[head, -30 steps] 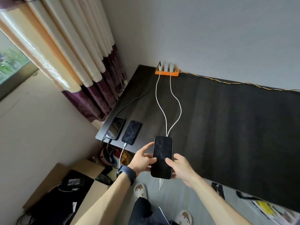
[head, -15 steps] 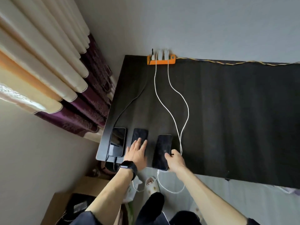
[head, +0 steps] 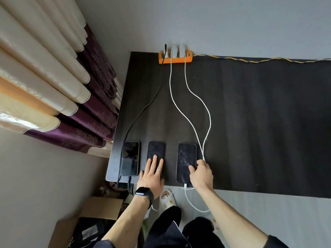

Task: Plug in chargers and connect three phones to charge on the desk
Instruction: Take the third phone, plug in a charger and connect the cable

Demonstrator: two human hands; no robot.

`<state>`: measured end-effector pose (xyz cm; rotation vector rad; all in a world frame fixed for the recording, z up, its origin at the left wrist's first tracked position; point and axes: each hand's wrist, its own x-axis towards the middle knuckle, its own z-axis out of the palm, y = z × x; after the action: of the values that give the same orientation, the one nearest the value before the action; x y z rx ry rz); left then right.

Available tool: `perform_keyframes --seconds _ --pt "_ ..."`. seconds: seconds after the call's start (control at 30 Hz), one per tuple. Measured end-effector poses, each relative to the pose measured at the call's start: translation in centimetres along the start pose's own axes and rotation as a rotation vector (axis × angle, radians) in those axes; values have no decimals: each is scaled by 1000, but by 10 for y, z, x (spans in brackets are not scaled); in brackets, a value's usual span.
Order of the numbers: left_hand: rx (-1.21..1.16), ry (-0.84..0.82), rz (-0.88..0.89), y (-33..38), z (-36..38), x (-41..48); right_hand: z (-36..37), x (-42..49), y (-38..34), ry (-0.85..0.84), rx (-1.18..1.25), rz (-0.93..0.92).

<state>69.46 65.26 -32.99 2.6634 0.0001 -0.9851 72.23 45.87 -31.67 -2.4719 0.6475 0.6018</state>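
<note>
Surface (head: 250, 113), near edge: three phones in a row, face up.
Left phone (head: 130, 158): cabled.
Left hand (head: 152, 178): fingers straight, flat on middle phone (head: 156, 149).
Right hand (head: 202, 174): fingers curled round the lower corner of right phone (head: 186, 156).
Power strip (head: 176, 59), far edge: holds three chargers (head: 177, 49).
Cardboard box (head: 102, 208) on the floor: contents unclear.

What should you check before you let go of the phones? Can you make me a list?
1. Three plugs in the orange power strip: ok.
2. Black cable in the left phone: ok.
3. White cable in the right phone: ok.
4. Cable in the middle phone: cannot tell, the left hand covers that end.
5. Phones charging: cannot tell, all three look dark.
6. Right hand off the right phone: not ok, it grips it.
</note>
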Motion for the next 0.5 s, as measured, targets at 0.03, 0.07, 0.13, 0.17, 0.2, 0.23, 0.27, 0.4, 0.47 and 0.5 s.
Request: perform_keyframes --seconds 0.03,0.07,0.13,0.17,0.2,0.23,0.27,0.4,0.47,0.5 --pt "-1 1 -1 0 1 -1 1 -1 -1 14 -14 -6" --pt "-2 -1 -6 0 0 -1 2 -2 -2 19 -29 -9" --pt "3 -2 -9 1 0 -2 3 -3 -4 29 -60 -13" --pt "7 1 -12 2 0 -3 3 -3 -4 31 -75 -12" --pt "13 0 -17 4 0 -3 2 -3 -5 25 -93 -8" --pt "10 1 -19 4 0 -3 1 -2 -6 22 -111 -9" --pt "12 2 -24 5 1 -3 0 -1 -6 15 -135 -14" --pt "24 -1 -45 6 1 -1 -6 6 -7 -19 -121 -45" --pt "-1 4 -71 11 -2 0 -11 9 -4 -45 -105 -88" --pt "-16 10 -90 14 -5 1 -14 10 0 -58 -94 -117"
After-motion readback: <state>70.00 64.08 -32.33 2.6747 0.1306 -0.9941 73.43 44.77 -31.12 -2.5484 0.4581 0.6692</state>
